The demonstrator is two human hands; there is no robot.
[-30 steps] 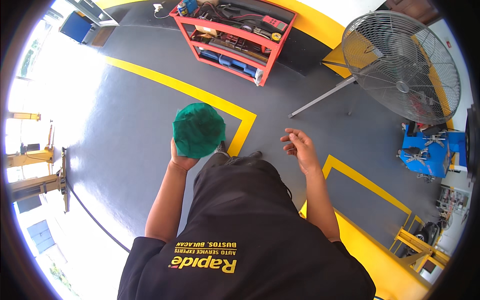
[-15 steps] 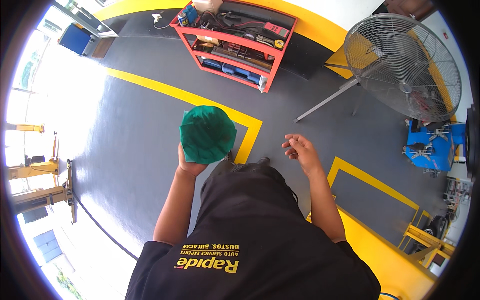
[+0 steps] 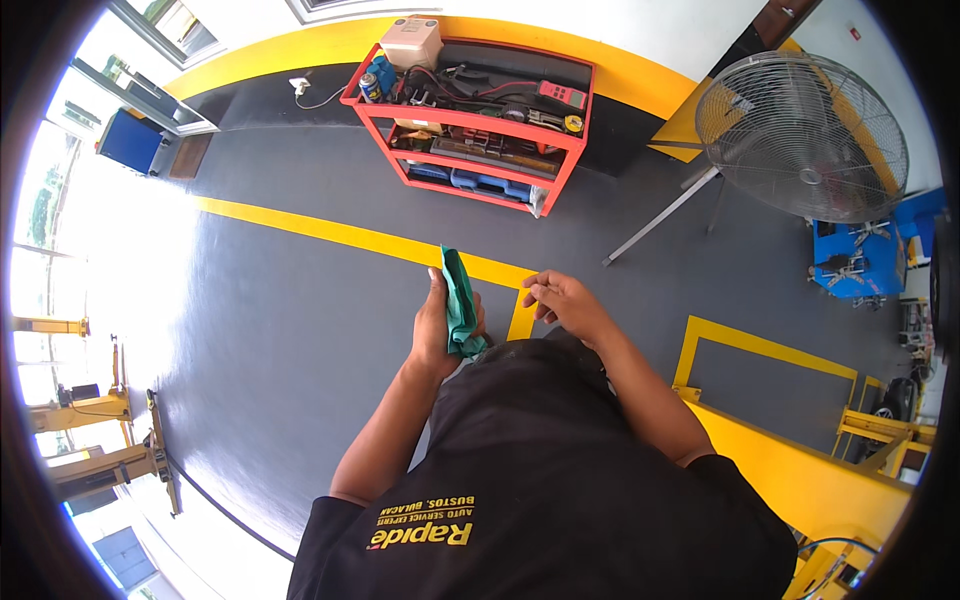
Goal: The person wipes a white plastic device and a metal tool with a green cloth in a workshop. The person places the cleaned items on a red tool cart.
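Observation:
A green cloth (image 3: pixel 457 305), folded flat and turned nearly edge-on, is gripped in my left hand (image 3: pixel 430 330). My thumb lies along its left side and my fingertips show on the right. Its lower end hangs crumpled near my wrist, and whatever may lie inside the folds is hidden. Just to the right, my right hand (image 3: pixel 570 305) hovers apart from the cloth. Its fingers are loosely bent with gaps between them, and nothing shows in them.
A red tool cart (image 3: pixel 480 120) with tools and a white box (image 3: pixel 411 43) stands ahead. A large fan (image 3: pixel 805 140) on a stand is at the right, by a blue machine (image 3: pixel 858 258). A yellow metal structure (image 3: pixel 790 460) is close on my right. Yellow lines (image 3: pixel 330 233) mark the grey floor.
The green cloth has turned from its broad rounded face to edge-on, moving right and slightly down with my left hand. My right hand has come left toward it. The view has shifted slightly.

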